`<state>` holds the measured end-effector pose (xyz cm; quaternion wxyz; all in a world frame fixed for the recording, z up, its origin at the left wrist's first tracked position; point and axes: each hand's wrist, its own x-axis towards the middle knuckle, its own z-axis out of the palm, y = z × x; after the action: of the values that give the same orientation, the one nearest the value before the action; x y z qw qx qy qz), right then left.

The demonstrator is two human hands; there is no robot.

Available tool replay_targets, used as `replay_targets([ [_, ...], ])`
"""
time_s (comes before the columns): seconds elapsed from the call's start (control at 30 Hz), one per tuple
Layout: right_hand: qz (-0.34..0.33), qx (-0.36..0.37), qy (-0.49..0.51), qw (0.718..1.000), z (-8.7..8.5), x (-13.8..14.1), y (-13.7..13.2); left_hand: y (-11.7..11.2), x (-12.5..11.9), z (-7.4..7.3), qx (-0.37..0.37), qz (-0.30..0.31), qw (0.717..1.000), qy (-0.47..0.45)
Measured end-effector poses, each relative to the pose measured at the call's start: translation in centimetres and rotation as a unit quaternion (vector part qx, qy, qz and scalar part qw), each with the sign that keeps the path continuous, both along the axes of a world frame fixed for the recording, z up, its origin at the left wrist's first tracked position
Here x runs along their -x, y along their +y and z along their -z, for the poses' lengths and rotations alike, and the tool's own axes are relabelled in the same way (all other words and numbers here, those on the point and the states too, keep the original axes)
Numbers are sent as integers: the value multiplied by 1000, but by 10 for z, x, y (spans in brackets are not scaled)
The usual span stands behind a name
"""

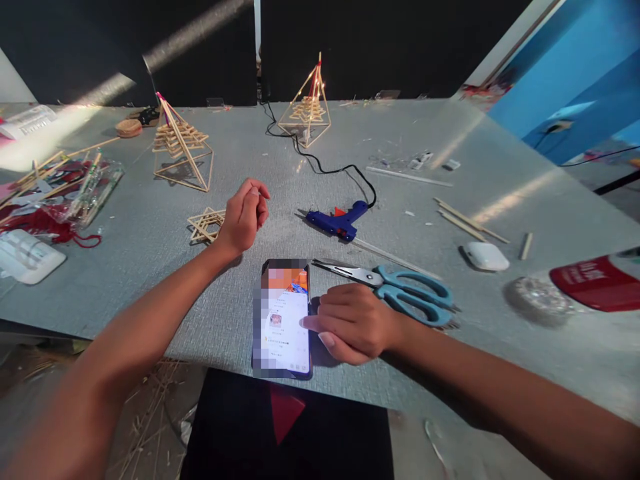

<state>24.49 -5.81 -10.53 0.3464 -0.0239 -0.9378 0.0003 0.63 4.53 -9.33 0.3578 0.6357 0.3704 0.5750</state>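
Note:
A phone [283, 320] with a lit screen lies flat near the table's front edge. My right hand [353, 322] rests beside it, fingers curled and the index fingertip touching the screen's right side; it holds nothing. My left hand [244, 215] hovers farther back with its fingers loosely curled, empty, just right of a small flat stick square [206, 225]. Teal scissors [400, 287] lie right behind my right hand. A blue glue gun [337, 221] lies on its side beyond the phone.
Two stick pyramids stand at the back, one at the left [181, 145], one in the middle [307, 110]. A pile of sticks and red thread [50, 193] fills the left. Loose sticks [467, 221], a white earbud case [485, 257] and a red-labelled item [597, 283] lie right.

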Motion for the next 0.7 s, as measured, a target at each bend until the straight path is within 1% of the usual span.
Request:
replay_targets([
  [0.1,-3,5,-1,1000,-1,0,0,0,0,1,7,-6,1000,11],
  [0.3,-9,5,-15,1000,1,-1,0,0,1,2,-4,7,1000,18],
  [0.4,-14,9,-21,1000,1,-1,0,0,1,2,5,1,1000,25],
  [0.7,-15,7,-26,1000,-1,1,0,0,0,2,40,14,999,-17],
])
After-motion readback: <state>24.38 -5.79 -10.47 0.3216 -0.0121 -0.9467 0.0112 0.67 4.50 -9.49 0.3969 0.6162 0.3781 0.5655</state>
